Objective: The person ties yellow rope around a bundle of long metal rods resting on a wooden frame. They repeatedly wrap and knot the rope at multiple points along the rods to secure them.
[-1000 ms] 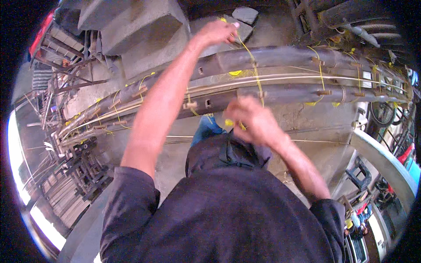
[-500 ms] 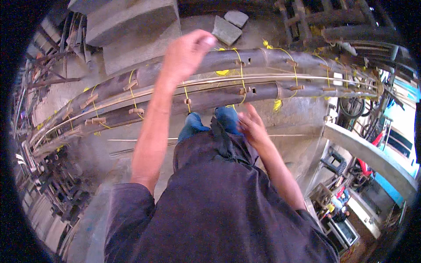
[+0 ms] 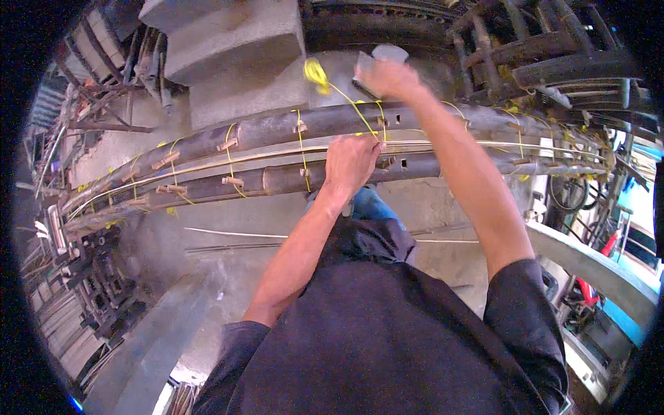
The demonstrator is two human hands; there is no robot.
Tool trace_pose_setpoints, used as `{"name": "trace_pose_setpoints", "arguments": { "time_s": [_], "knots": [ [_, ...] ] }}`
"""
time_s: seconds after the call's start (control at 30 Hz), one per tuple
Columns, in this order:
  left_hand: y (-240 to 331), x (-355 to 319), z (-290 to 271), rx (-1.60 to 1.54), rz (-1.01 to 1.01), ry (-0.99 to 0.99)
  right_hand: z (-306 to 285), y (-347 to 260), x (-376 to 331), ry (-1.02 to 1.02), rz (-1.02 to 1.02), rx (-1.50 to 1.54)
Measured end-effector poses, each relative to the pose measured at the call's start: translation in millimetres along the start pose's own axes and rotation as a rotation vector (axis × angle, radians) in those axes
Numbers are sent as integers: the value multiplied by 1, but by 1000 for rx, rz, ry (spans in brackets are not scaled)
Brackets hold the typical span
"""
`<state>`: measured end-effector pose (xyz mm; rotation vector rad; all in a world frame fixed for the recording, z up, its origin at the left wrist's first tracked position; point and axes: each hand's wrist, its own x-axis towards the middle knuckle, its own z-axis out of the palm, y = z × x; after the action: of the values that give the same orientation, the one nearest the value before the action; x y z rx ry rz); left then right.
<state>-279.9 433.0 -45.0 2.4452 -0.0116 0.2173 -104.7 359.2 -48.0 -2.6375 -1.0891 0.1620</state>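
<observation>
Two long dark bamboo-like poles, a far pole [image 3: 270,128] and a near pole [image 3: 283,179], lie crosswise before me, bound at intervals by yellow cord loops. Small wooden pegs [image 3: 171,189] sit in those loops, and thin pale strips [image 3: 256,156] run between the poles. My left hand [image 3: 351,163] is closed over the strips, its fingertips pinching yellow cord [image 3: 361,117]. From there the cord slants up to a loose yellow bundle [image 3: 316,75] in the air beyond the far pole. My right hand [image 3: 393,79] is raised past that pole, blurred, its fingers unclear.
Concrete steps [image 3: 242,62] rise beyond the poles at the far left. A grey stone slab [image 3: 389,53] lies behind my right hand. Dark wooden frames [image 3: 512,41] stand at the far right, and a bicycle [image 3: 568,190] is at the right. A pale beam [image 3: 595,257] juts in below it.
My left hand has come down from beyond the far pole to the cord between the poles. My right hand has swung up and away past the far pole. The yellow bundle now hangs in the air.
</observation>
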Motion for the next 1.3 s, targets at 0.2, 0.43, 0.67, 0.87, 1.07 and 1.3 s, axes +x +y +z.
{"name": "trace_pose_setpoints", "arguments": {
  "time_s": [0.2, 0.43, 0.67, 0.87, 1.07, 1.3],
  "knots": [
    [-1, -8, -5, 66, -77, -32, -65, -30, -60, 73, 75, 895],
    [11, 4, -6, 134, -51, -113, -39, -27, -38, -122, 178, 458],
    [17, 9, -12, -6, -262, -213, 8, -57, -185, -292, -266, 810],
    [23, 98, -30, -791, -360, -102, 30, -67, -186, -297, -238, 658],
    [-80, 133, 17, -592, -469, -459, 1, -81, -185, -359, -313, 614],
    [-171, 101, -110, -127, -194, -221, 92, -170, -214, -461, 722, 1882]
  ]
}}
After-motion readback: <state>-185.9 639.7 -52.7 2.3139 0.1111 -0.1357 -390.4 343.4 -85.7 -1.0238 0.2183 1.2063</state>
